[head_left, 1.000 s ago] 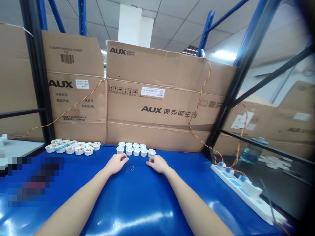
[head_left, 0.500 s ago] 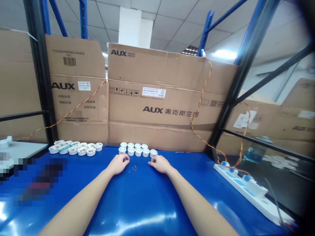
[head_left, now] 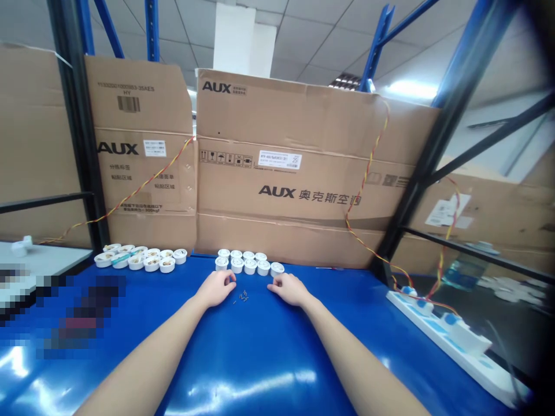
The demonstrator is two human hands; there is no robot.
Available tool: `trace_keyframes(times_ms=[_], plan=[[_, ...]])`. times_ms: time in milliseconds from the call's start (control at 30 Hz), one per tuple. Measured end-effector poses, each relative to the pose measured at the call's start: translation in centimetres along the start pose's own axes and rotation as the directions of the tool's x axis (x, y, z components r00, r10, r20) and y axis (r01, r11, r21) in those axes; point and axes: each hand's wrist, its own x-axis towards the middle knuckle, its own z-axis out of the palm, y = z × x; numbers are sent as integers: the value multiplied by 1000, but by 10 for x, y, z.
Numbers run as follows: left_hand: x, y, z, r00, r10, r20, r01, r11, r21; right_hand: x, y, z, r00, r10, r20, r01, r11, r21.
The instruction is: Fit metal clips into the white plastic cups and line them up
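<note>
Several small dark screw-like pieces (head_left: 244,296) lie loose on the blue tabletop (head_left: 243,352). Just left of them rests my left hand (head_left: 217,288), its fingers curled together; what they hold, if anything, is too small to make out. My right hand (head_left: 288,289) is on the other side, fingers also curled and pressed together, with their contents hidden. Behind both hands stand two rows of white lidded cups (head_left: 250,266); the rightmost front cup is close to my right hand. Farther left is a group of open white cups (head_left: 152,263) with small contents, and a teal item lies across some.
A white power strip (head_left: 451,346) with plugs and twisted wires runs along the right edge. Cardboard panels (head_left: 303,231) close off the back between dark rack posts (head_left: 82,133). At far left is a pale surface (head_left: 52,263).
The whole view has shifted slightly, so things appear farther right. A few more of the small dark pieces show on the tabletop between my hands, which keep nearly the same pose.
</note>
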Motion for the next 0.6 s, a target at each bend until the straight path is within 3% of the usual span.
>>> trace_keyframes(times_ms=[267, 367, 500, 600], plan=[[1, -5, 3, 999, -13, -30, 14, 1000, 25, -1, -1, -1, 1000, -1, 5, 1, 1000, -2], [3, -7, 0, 984, -92, -150, 105, 991, 83, -2, -2, -1, 1000, -7, 7, 7, 1000, -7], [6, -13, -7, 906, -104, -411, 203, 958, 204, -2, -4, -2, 1000, 1, 9, 0, 1000, -20], [9, -23, -8, 921, -127, -368, 237, 933, 272, -3, -4, -4, 1000, 14, 14, -14, 1000, -28]])
